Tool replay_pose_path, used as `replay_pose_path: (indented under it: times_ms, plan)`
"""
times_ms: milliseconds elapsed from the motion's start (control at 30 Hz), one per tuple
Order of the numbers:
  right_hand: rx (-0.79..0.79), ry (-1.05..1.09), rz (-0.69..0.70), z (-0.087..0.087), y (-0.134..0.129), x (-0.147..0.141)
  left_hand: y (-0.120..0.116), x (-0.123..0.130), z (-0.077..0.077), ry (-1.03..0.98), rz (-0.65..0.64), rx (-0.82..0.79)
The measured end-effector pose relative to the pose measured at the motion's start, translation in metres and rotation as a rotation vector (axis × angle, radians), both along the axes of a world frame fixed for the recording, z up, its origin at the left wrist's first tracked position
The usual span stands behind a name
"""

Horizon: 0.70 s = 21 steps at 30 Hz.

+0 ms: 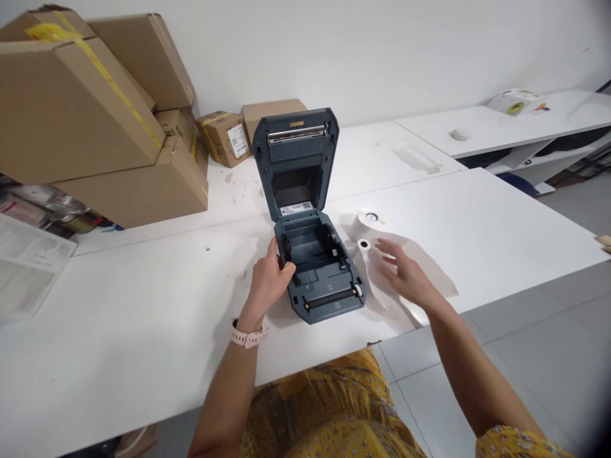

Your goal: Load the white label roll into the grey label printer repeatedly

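A dark grey label printer [310,280] stands on the white table with its lid [298,162] tipped up and back. Its roll compartment holds no roll, and a black roller runs across the front. My left hand [270,280] grips the printer's left edge, thumb over the rim and the other fingers mostly hidden outside. To the right of the printer, my right hand [403,270] is open, fingers spread, close to a small white paper roll [365,245]. Behind that is a larger white label roll [365,224]. Loose white paper [432,267] lies beneath and around the right hand.
Big cardboard boxes [71,108] are stacked at the left, with a smaller taped box [223,138] beside them against the wall. Plastic-wrapped items [28,267] lie at the far left. A white box [518,103] sits on the shelf at the back right.
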State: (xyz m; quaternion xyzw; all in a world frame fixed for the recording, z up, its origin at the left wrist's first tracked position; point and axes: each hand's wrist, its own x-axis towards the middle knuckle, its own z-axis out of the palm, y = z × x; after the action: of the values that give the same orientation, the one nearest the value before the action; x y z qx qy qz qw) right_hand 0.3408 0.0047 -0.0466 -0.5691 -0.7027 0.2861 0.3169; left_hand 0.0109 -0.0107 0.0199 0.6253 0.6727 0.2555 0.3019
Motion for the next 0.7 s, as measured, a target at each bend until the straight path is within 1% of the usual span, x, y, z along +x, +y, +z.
replay_pose_path:
  times_ms: [33, 100, 167, 233, 300, 333, 400, 467, 533, 567, 633, 700]
  plan:
    - [-0.008, 0.096, 0.007, -0.007, 0.006, -0.006, 0.000, 0.000, 0.000, 0.007, 0.000, 0.003]
    - [-0.040, 0.262, 0.045, -0.015, 0.018, -0.020, 0.000, 0.000, 0.001, 0.023, 0.003, 0.008]
    - [-0.075, 0.353, 0.087, -0.017, 0.028, -0.030, -0.001, 0.000, 0.002, 0.029, 0.004, 0.008]
    - [-0.097, 0.380, 0.139, -0.012, 0.033, -0.034, -0.001, 0.001, 0.003, 0.024, 0.006, 0.010]
    - [-0.110, 0.415, 0.207, 0.000, 0.031, -0.032, -0.002, 0.001, 0.003, 0.012, 0.008, 0.018]
    - [-0.110, 0.433, 0.237, 0.011, 0.028, -0.031, -0.002, 0.001, 0.002, 0.008, 0.009, 0.021]
    - [-0.104, 0.463, 0.298, 0.037, 0.021, -0.031, -0.002, 0.001, 0.001, 0.004, 0.010, 0.017]
    - [-0.044, 0.390, 0.383, 0.067, 0.017, -0.041, -0.001, 0.000, -0.001, 0.004, 0.010, 0.014]
    - [0.065, 0.175, 0.491, 0.090, 0.020, -0.059, 0.000, 0.000, -0.003, 0.010, 0.017, 0.018]
    - [0.124, 0.042, 0.546, 0.096, 0.024, -0.071, 0.000, 0.000, -0.003, 0.012, 0.024, 0.018]
    - [0.219, -0.206, 0.636, 0.098, 0.035, -0.093, 0.000, 0.001, -0.005, 0.001, 0.029, 0.013]
    - [0.283, -0.395, 0.705, 0.090, 0.047, -0.110, -0.001, 0.002, -0.007, -0.017, 0.042, 0.004]
